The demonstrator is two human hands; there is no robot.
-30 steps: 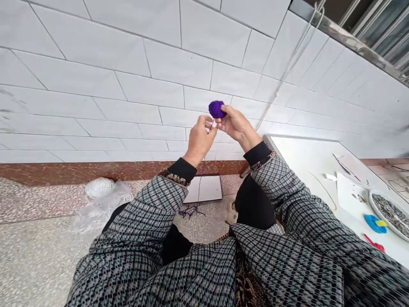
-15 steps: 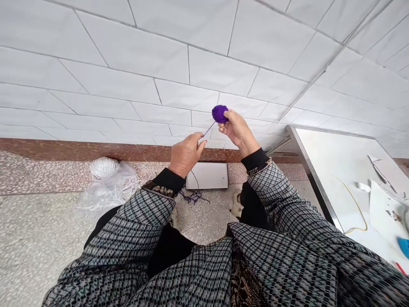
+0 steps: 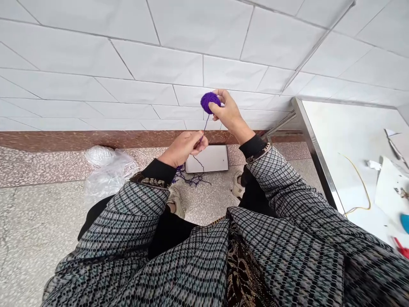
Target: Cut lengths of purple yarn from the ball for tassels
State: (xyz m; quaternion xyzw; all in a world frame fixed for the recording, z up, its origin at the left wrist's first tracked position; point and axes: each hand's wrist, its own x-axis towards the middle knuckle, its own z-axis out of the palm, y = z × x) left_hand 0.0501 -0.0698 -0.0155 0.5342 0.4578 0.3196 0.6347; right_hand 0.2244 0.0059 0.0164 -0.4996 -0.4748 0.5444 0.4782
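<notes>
My right hand (image 3: 227, 111) grips a small purple ball of yarn (image 3: 209, 102), thumb across its near side and fingers behind it. Below and to the left, my left hand (image 3: 185, 147) pinches the purple yarn strand (image 3: 207, 123), which runs taut up to the ball. From the left hand the strand drops past a shallow white box (image 3: 211, 158) with a dark rim on the floor. Loose purple yarn (image 3: 193, 179) lies tangled on the floor just in front of that box.
On the floor at left are a white ball of cord (image 3: 100, 155) and a clear plastic bag (image 3: 110, 179). A white table (image 3: 348, 140) stands at right, bearing a yellow cord (image 3: 361, 181), papers and a red item (image 3: 401, 247). A tiled wall (image 3: 166, 64) rises ahead.
My right hand has turned, so the ball now shows the thumb across its near side. The strand between my hands has become steeper. The camera view has shifted slightly.
</notes>
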